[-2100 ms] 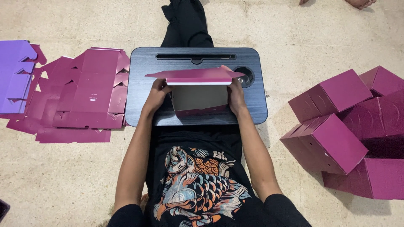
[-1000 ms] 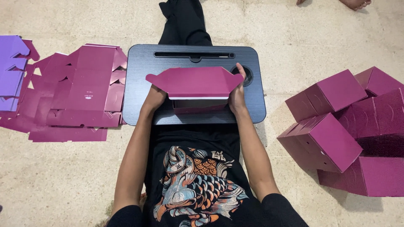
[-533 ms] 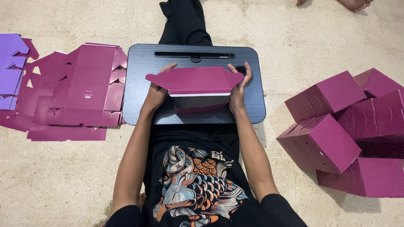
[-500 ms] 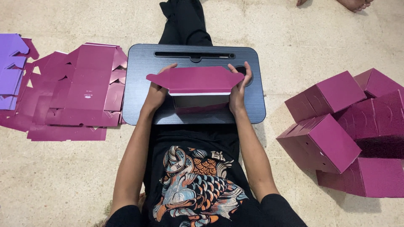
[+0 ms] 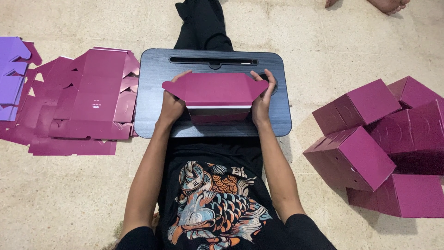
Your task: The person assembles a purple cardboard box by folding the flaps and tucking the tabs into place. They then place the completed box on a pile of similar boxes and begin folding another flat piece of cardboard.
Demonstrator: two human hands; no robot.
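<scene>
A: Item in hand?
B: Half-folded magenta cardboard box [image 5: 215, 95], on dark grey ridged lap worktop [image 5: 152, 92], wide lid flap turned up and away.

A: Left hand?
B: Left hand [image 5: 172, 103] at box's left end, fingers [image 5: 178, 79] clasped on lid flap edge.

A: Right hand?
B: Right hand [image 5: 262, 98] at box's right end, fingers [image 5: 268, 79] gripping opposite flap edge.

A: Surroundings?
B: Stack of flat magenta cardboard blanks [image 5: 83, 102] on floor, left of worktop; flat purple blanks [image 5: 11, 69] beyond, at frame edge. Heap of assembled magenta boxes [image 5: 384, 143] on floor, right. Bare foot of another person [image 5: 386, 4], top right edge.
</scene>
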